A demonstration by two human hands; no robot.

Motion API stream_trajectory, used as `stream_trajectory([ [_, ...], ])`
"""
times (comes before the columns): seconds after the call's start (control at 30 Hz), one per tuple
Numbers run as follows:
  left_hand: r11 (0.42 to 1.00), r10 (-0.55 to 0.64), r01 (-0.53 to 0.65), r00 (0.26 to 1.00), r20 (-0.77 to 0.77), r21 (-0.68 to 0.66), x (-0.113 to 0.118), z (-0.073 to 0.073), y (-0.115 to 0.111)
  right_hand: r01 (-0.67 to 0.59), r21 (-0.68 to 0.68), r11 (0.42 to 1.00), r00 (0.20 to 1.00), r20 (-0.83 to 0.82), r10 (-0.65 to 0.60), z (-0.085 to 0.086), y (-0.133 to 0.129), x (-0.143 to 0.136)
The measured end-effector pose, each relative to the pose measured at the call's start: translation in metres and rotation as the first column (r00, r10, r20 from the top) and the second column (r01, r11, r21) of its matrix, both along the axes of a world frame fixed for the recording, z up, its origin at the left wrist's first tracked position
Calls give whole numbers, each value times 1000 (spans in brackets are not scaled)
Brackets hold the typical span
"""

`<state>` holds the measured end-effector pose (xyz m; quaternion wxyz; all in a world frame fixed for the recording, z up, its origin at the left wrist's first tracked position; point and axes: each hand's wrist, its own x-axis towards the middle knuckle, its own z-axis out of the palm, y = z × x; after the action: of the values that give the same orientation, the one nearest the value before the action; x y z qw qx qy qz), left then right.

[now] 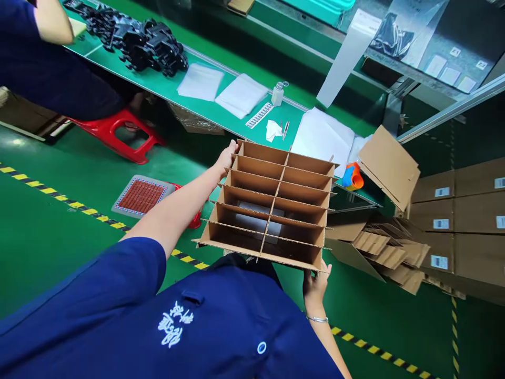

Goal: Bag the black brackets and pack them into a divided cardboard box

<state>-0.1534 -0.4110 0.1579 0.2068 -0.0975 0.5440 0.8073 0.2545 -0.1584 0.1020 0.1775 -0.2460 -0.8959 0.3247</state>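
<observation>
Floor (47,231): I see green flooring with a yellow-and-black stripe running across it.
Worktop (177,92): a long green bench along the far side, its near edge just beyond the divider.
Boxes (457,221): stacked brown cartons on the floor at the right, with loose cardboard pieces piled beside them.
Divider (272,208): a cardboard grid of two columns of cells, held up in the air between my two hands, tilted, partly over the worktop's near edge.
Co-worker (43,58): a person in dark blue at the worktop's far left end, seated on a red stool (118,134).
Black parts (138,42): a heap on the worktop near that person.
White sheets (323,137): lying on the worktop behind the divider; two more pads sit further left.
Left hand (226,158): arm stretched out, fingers curled over the divider's far left corner, gripping it.
Right hand (315,287): below the divider's near right corner, fingers pinching its edge; a bracelet is on the wrist.
Bottle (278,93): small and clear, upright on the worktop.
Tape (352,176): an orange roll at the worktop edge, just right of the divider.
</observation>
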Motion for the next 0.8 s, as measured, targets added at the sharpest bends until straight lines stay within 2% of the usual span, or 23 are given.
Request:
stream_trajectory([
  [0.1, 1000, -3, 3, 1000, -9, 18, -6, -1, 1, -32, 26, 999, 999, -25, 33, -5, 1, -8],
  [0.27, 999, 29, -28, 998, -52, 25, -9, -3, -7, -95, 11, 995, 992, -87, 95, -1, -5, -17],
  [0.4, 1000, 16, -16, 997, -74, 0, -8, -7, -18, -117, -51, 992, 992, 35, 118, -7, -9, -23],
  [0.5, 997, 27, -32, 996, -85, -63, -4, -11, -18, -131, -71, 989, 982, 127, 139, -20, -6, -15],
  [0.63, 992, 13, -26, 995, -99, -127, 2, -20, -13, -158, -66, 985, 974, 153, 166, -34, -3, 10],
  [0.73, 973, -32, -4, 987, -155, -232, 3, -29, -8, -177, -76, 981, 963, 192, 189, -37, -7, 20],
  [0.8, 945, -66, -1, 978, -195, -328, 0, -34, -6, -171, -84, 982, 961, 207, 185, -32, -8, 22],
])
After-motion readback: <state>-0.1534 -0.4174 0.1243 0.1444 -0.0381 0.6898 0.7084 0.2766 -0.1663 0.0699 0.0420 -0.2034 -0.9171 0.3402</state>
